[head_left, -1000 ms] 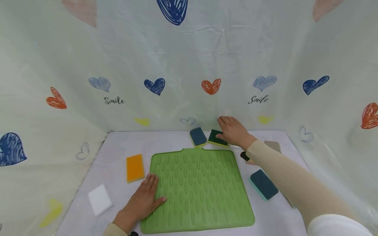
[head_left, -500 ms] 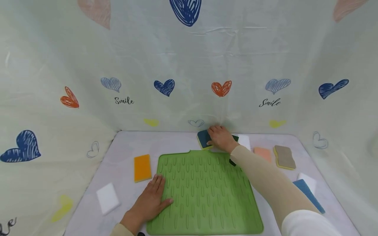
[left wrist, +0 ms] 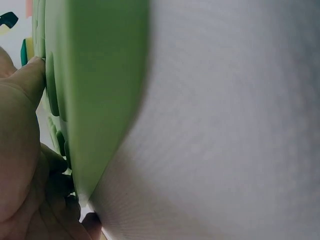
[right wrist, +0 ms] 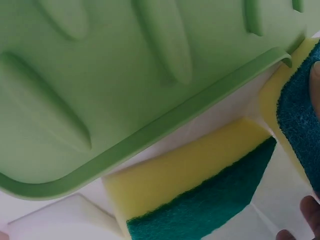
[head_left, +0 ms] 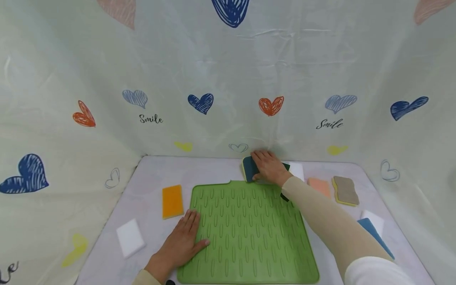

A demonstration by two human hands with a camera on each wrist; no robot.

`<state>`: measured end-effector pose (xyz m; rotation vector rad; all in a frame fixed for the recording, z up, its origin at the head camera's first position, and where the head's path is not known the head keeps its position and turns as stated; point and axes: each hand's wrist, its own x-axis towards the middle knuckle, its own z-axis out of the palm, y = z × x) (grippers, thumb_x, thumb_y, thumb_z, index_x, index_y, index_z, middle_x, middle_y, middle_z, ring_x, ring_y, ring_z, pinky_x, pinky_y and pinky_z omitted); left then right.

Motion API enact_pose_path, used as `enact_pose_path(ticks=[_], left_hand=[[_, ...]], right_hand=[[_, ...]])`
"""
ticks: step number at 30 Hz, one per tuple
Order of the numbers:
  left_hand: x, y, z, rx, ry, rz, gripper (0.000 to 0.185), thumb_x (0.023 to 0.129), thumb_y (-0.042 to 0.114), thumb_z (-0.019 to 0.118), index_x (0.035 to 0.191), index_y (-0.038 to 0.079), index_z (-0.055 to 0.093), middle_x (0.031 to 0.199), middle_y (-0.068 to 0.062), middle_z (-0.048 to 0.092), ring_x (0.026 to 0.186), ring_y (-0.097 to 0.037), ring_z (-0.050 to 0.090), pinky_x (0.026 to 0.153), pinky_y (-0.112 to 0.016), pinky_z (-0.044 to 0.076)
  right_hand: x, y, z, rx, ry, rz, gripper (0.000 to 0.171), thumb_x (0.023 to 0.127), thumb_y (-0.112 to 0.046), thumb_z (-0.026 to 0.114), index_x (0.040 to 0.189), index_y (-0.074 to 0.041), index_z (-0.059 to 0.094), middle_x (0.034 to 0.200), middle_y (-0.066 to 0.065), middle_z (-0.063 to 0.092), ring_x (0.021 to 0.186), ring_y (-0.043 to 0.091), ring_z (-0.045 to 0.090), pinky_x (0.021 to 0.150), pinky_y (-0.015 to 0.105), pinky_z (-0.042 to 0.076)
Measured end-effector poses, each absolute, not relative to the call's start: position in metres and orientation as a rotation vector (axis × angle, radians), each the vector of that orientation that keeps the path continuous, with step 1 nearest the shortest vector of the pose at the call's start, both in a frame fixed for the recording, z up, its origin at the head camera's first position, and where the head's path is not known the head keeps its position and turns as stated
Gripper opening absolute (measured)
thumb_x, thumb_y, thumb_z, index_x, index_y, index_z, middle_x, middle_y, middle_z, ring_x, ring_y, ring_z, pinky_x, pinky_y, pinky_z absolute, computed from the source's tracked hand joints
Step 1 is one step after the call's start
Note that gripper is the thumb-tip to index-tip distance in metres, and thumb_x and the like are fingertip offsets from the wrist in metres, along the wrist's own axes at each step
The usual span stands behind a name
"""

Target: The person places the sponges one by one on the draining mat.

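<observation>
"Item one, and where?"
"Dark blue-and-yellow sponge (head_left: 250, 169), qty 1, behind the far edge of the green mat (head_left: 246, 233). Right hand (head_left: 268, 166) over it, thumb and fingers curled round it."
"The mat?"
"Qty 1, ribbed. Left hand (head_left: 179, 239) flat on its left edge, fingers together, thumb apart."
"Other cleaning pads?"
"Eight in sight: green-and-yellow sponge (right wrist: 195, 187), qty 1, just beside item one; peach pad (head_left: 318, 187), qty 1; grey-brown sponge (head_left: 345, 190), qty 1; blue pad (head_left: 377, 239), qty 1, partly behind the sleeve (head_left: 331, 225); orange sponge (head_left: 172, 202), qty 1; white pads (head_left: 130, 238), qty 3."
"Lettering?"
"Curtain (head_left: 231, 67): 'Smile' (head_left: 151, 118), twice; a cut-off word (head_left: 8, 273), lower left, ends in 'e'. Red hearts (head_left: 271, 106), qty 2."
</observation>
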<state>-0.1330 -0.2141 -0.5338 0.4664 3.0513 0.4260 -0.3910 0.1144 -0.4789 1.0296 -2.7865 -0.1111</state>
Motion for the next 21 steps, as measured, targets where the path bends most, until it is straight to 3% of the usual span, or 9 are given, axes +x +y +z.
enact_pose_path(ticks=[2, 5, 10, 16, 21], left_hand=[[-0.133, -0.215, -0.537, 0.476, 3.078, 0.434, 0.090, 0.102, 0.057, 0.062, 0.159, -0.008, 0.037, 0.168, -0.027, 0.033, 0.159, -0.042, 0.027, 0.133, -0.043, 0.018], [-0.132, -0.214, -0.533, 0.469, 3.045, 0.443, 0.090, 0.103, 0.057, 0.060, 0.160, -0.009, 0.036, 0.169, -0.027, 0.031, 0.160, -0.043, 0.025, 0.134, -0.044, 0.016], [-0.133, -0.214, -0.529, 0.466, 3.008, 0.456, 0.089, 0.104, 0.055, 0.061, 0.159, -0.010, 0.035, 0.168, -0.030, 0.030, 0.159, -0.045, 0.025, 0.128, -0.058, 0.028], [-0.133, -0.214, -0.531, 0.490, 3.027, 0.473, 0.089, 0.103, 0.053, 0.063, 0.158, -0.011, 0.036, 0.167, -0.031, 0.031, 0.158, -0.047, 0.026, 0.126, -0.060, 0.031], [-0.134, -0.213, -0.527, 0.482, 3.013, 0.407, 0.089, 0.104, 0.054, 0.060, 0.159, -0.010, 0.034, 0.168, -0.030, 0.030, 0.159, -0.046, 0.024, 0.128, -0.058, 0.029]], right_hand=[[-0.392, 0.115, -0.481, 1.046, -2.767, -0.112, 0.101, 0.086, -0.055, 0.085, 0.159, -0.001, 0.041, 0.159, 0.017, 0.048, 0.147, 0.037, 0.045, 0.122, 0.055, 0.039], [-0.393, 0.116, -0.483, 1.063, -2.749, -0.111, 0.100, 0.086, -0.056, 0.084, 0.158, -0.002, 0.042, 0.158, 0.017, 0.049, 0.145, 0.037, 0.046, 0.121, 0.055, 0.040], [-0.390, 0.115, -0.481, 1.075, -2.757, -0.150, 0.112, 0.079, -0.062, 0.088, 0.159, 0.000, 0.039, 0.160, 0.018, 0.046, 0.147, 0.037, 0.044, 0.121, 0.054, 0.040], [-0.388, 0.117, -0.484, 1.038, -2.763, -0.202, 0.121, 0.076, -0.062, 0.090, 0.161, 0.004, 0.033, 0.160, 0.023, 0.041, 0.148, 0.040, 0.041, 0.119, 0.055, 0.042], [-0.387, 0.116, -0.485, 1.028, -2.724, -0.186, 0.116, 0.079, -0.060, 0.088, 0.157, 0.007, 0.035, 0.155, 0.026, 0.043, 0.144, 0.042, 0.044, 0.116, 0.056, 0.044]])
